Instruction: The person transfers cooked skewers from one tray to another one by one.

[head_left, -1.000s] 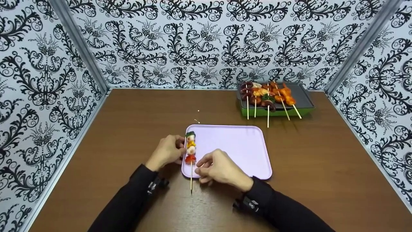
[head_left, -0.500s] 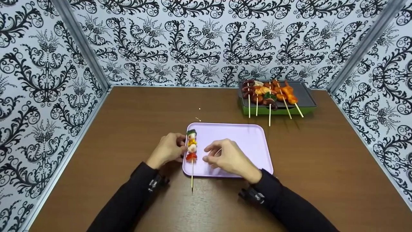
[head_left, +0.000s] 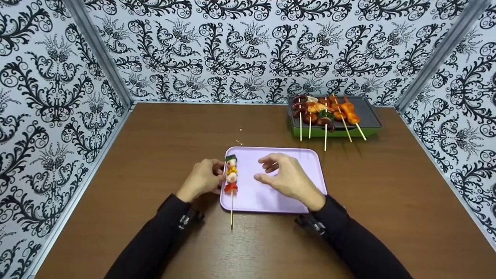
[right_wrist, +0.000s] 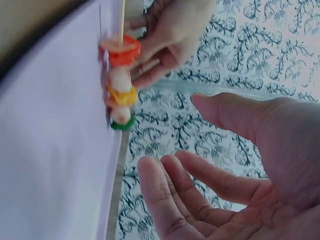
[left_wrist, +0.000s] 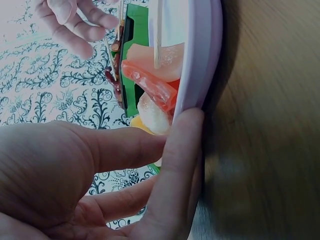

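Two hands work at the near-left edge of a lilac tray (head_left: 286,162): the left hand (head_left: 201,180) has its fingers curled against the tray's left rim, touching the food on a vegetable skewer (head_left: 231,176), and the left wrist view shows a finger pressed along the rim with the red and pale pieces just behind it; whether it truly pinches the food or only steadies it I cannot tell. The right hand (head_left: 286,178) hovers over the middle of the tray with fingers loosely spread and relaxed, holding nothing, clear of the skewer. That skewer lies along the tray's left edge, green piece at the far end, then pale, yellow, pale and red pieces, its bare stick running off the near rim onto the brown table (head_left: 155,139). My reading is that the placing step is about finished, with the skewer laid down and one hand free; a next move would call for letting the left fingers come away without rolling the skewer off the rim. Apart from this skewer, the tray's surface shows nothing else on it. Farther back and to the right, a green-based grill pan (head_left: 368,116) with a dark top holds several more skewers (head_left: 323,114) of sausage, orange and green pieces, their sticks overhanging its front edge.
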A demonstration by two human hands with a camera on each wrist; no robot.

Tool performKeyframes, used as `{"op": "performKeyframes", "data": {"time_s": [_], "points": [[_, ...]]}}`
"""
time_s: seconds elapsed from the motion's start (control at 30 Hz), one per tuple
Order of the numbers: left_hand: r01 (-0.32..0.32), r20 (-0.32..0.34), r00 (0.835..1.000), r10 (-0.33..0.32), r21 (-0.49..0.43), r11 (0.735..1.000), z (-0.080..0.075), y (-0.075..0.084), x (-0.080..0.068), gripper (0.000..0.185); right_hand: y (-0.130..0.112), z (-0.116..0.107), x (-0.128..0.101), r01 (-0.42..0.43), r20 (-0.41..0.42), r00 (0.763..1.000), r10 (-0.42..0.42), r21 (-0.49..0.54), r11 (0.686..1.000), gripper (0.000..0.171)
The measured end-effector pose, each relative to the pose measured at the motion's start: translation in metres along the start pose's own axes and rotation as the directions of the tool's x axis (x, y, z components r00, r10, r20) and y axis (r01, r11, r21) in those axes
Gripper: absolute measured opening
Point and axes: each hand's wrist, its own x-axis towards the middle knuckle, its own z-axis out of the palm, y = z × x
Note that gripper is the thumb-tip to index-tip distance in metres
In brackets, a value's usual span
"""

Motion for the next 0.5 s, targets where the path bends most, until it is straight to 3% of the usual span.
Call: {"op": "performKeyframes", "data": {"time_s": [0.27, 0.5], "points": [[0.015, 0.008, 1.0, -0.015, -0.02, 1.0, 0.001, -0.001, 0.001, 0.039, 0.009, -0.02, 0.006, 0.024, -0.033, 0.999, -0.026, -0.078, 0.997, 0.048], [-0.006, 0.012, 1.0, 0.006, -0.02, 1.0, 0.0, -0.002, 0.001, 0.038, 0.014, -0.044, 0.009, 0.026, -0.11, 0.993, -0.031, -0.049, 0.998, 0.05]]}}
